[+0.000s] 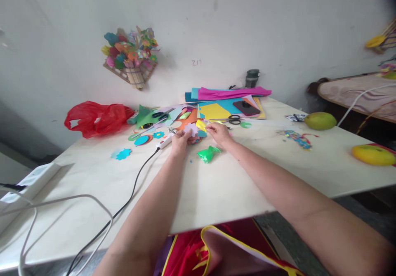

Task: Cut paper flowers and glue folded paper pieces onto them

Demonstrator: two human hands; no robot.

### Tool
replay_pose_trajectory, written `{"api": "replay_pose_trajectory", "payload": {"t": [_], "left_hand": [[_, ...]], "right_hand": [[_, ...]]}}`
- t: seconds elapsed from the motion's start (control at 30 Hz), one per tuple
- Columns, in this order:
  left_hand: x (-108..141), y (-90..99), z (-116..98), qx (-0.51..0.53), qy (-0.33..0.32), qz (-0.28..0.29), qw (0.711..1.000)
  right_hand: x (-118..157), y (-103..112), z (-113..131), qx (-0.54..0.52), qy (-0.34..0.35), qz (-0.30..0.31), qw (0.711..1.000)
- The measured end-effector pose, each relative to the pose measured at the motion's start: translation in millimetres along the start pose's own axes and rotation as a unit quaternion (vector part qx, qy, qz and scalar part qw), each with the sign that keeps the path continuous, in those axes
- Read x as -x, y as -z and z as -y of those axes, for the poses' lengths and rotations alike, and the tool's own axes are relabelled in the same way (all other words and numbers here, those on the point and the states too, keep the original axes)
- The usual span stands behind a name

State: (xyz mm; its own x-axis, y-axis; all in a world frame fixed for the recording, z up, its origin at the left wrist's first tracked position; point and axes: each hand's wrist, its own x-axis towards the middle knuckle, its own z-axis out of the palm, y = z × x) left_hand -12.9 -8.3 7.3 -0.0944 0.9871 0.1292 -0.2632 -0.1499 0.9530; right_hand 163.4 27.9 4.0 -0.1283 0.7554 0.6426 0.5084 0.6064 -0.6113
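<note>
My left hand [181,141] is closed on a lilac paper flower [191,130], its fingers along the flower's lower left edge. To the right of it, my right hand [218,132] is raised with thumb and fingertips pinched together; what they hold, if anything, is too small to make out. A crumpled yellow piece [201,125] lies just left of those fingertips. Below and between my hands is a small bright green plastic packet [208,154]. Beside my left hand rests a white device with a red switch [164,141], trailing a black cord [137,177].
Blue paper flowers [123,154] and discs [141,140] lie left, near a red plastic bag [97,118]. Scissors [234,119], a phone [246,108] and coloured sheets [213,112] are behind. Mangoes [320,121] sit right; a power strip [34,183] is at left.
</note>
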Motion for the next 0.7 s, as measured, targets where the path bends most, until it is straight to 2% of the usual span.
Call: {"api": "replay_pose_trajectory", "payload": {"t": [0.17,0.37,0.5,0.7], "left_hand": [[-1,-2.8,-1,0.037,-0.01,-0.042,0.998],[-2,-1.2,-1,0.025,0.005,-0.03,0.999],[-6,3.5,4,0.027,0.0,-0.011,1.0],[-8,4.0,6,0.035,-0.007,-0.025,0.999]], "right_hand": [[0,-2,0,-0.007,-0.015,-0.003,1.0],[3,4,9,0.072,-0.054,0.016,0.996],[2,0,3,0.028,-0.037,0.002,0.999],[1,-7,-6,-0.015,-0.009,-0.001,1.0]]}}
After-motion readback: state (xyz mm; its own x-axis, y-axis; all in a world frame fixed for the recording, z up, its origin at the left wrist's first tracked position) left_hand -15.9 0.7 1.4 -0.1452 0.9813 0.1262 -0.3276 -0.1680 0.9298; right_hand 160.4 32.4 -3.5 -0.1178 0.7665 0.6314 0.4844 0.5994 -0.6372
